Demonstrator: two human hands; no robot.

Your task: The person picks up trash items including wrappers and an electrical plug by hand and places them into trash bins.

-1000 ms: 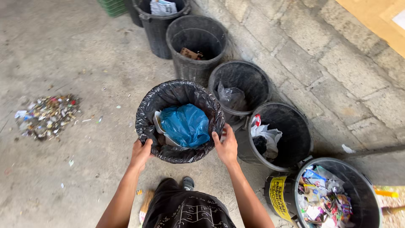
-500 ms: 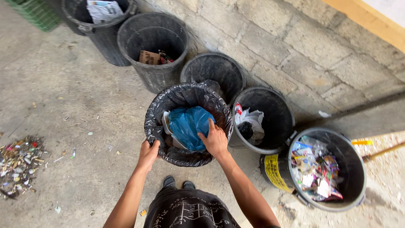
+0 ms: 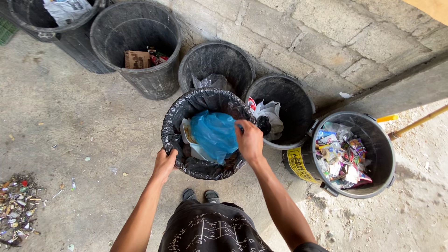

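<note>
A bin lined with a black plastic bag (image 3: 175, 123) is held up in front of me. My left hand (image 3: 164, 164) grips its near left rim. Inside lies a crumpled blue plastic bag (image 3: 213, 133) with some pale paper or plastic pieces (image 3: 186, 134) beside it. My right hand (image 3: 248, 139) has its fingers closed on the right edge of the blue bag, over the bin's right rim.
Several black bins stand in a row along a block wall: one with cardboard (image 3: 136, 59), one with a grey bag (image 3: 212, 82), one with white plastic (image 3: 270, 112), one full of colourful wrappers (image 3: 340, 156). A litter pile (image 3: 16, 205) lies on the concrete at left. A stick (image 3: 417, 122) leans at right.
My right hand has moved from the bin's rim into the bin and taken hold of the blue bag. The view has shifted, with the bins sliding left and up.
</note>
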